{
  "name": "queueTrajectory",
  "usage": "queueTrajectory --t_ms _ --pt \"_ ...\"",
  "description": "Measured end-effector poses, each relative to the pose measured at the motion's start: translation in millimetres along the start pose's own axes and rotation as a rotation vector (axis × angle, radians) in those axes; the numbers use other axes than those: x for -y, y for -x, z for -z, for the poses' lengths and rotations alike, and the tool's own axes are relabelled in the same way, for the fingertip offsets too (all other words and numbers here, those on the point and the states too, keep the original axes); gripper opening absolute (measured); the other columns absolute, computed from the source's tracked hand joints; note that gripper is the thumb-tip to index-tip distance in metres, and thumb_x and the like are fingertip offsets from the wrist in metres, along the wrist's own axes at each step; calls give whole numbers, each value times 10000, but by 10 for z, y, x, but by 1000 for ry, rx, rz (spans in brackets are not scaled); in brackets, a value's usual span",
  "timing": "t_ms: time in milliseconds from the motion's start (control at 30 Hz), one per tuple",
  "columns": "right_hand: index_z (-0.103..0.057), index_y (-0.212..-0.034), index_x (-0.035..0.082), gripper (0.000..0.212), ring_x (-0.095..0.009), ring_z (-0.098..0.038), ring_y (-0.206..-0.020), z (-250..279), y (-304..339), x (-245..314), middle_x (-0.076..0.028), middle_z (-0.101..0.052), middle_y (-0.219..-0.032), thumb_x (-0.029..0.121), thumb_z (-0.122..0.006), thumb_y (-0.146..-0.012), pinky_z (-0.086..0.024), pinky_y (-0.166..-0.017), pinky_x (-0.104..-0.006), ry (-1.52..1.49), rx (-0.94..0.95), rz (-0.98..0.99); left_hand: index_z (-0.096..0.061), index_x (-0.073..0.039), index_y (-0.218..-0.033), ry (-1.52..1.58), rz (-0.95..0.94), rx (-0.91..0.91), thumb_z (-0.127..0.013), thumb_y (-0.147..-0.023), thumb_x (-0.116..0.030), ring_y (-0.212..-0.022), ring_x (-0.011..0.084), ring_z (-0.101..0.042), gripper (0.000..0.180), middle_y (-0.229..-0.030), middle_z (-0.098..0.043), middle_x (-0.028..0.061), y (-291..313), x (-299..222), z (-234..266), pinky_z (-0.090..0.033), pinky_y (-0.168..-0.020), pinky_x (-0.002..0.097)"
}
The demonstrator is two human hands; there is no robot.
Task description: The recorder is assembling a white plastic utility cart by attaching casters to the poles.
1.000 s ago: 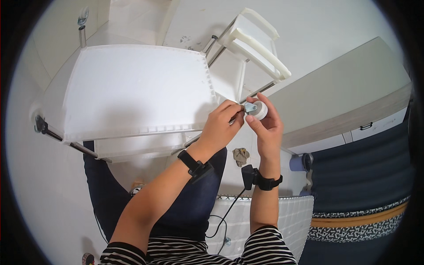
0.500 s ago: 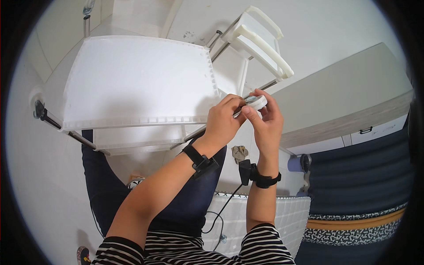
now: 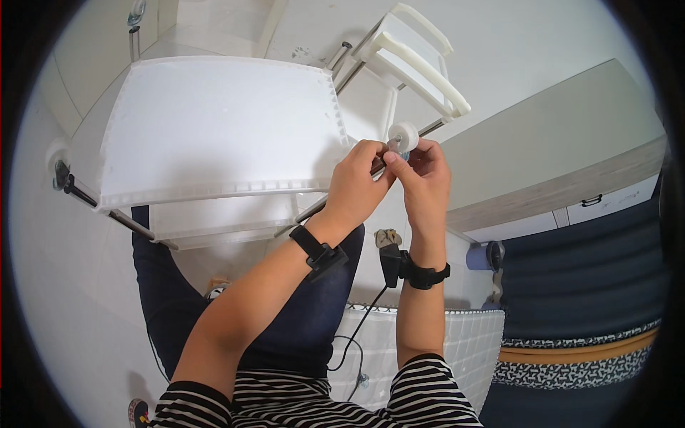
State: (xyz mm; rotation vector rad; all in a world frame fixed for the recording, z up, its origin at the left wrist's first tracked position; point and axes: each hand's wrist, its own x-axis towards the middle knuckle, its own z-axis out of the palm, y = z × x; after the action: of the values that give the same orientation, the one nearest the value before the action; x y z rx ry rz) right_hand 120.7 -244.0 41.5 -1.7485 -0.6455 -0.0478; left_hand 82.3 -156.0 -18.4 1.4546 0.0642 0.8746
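Note:
A white caster wheel (image 3: 404,137) is pinched by the fingers of my right hand (image 3: 427,182), its wheel pointing up and away from me. Close beside it, my left hand (image 3: 354,187) is closed around the dark end of a metal tube (image 3: 312,210). Caster and tube end meet between my fingertips; whether the stem sits inside the tube is hidden. That tube runs along the corner of a white plastic shelf rack (image 3: 221,128) lying tipped in front of me. Other casters show at its left corner (image 3: 60,171) and far left corner (image 3: 137,13).
Behind my hands stands another white frame (image 3: 421,68) with curved handles. A grey cabinet (image 3: 556,143) fills the right side, near dark curtain-like fabric (image 3: 585,271). A purple bin (image 3: 482,257) and a beige crumpled item (image 3: 387,239) are on the floor. A white quilted-looking panel (image 3: 457,342) lies by my right arm.
The caster has swivelled from facing right to pointing upward and away. My right fingers have shifted lower on it, while my left hand keeps its hold at the tube end.

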Motion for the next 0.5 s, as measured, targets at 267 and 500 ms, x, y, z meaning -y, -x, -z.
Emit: queueTrajectory --t_ms 267,500 --pt "-442 -1124 -54 494 -124 -534 -869 -176 27 -17 -108 -569 -958 94 -730 -751 -449 -748 -248 -126 -142 -114 -584 -12 -883 -32 -38 -43 -664 -774 -72 -740 269 -625 147 -859 -609 125 -12 -18 11 -502 -640 333" --pt "-352 -1283 -44 595 -183 -526 -991 -131 -9 -13 -120 -536 -1074 16 -656 -775 -409 -899 -303 -435 -140 -180 -582 20 -923 -26 -59 18 -612 -800 -24 -708 245 -595 134 -854 -585 112 -18 17 1 -474 -632 302"
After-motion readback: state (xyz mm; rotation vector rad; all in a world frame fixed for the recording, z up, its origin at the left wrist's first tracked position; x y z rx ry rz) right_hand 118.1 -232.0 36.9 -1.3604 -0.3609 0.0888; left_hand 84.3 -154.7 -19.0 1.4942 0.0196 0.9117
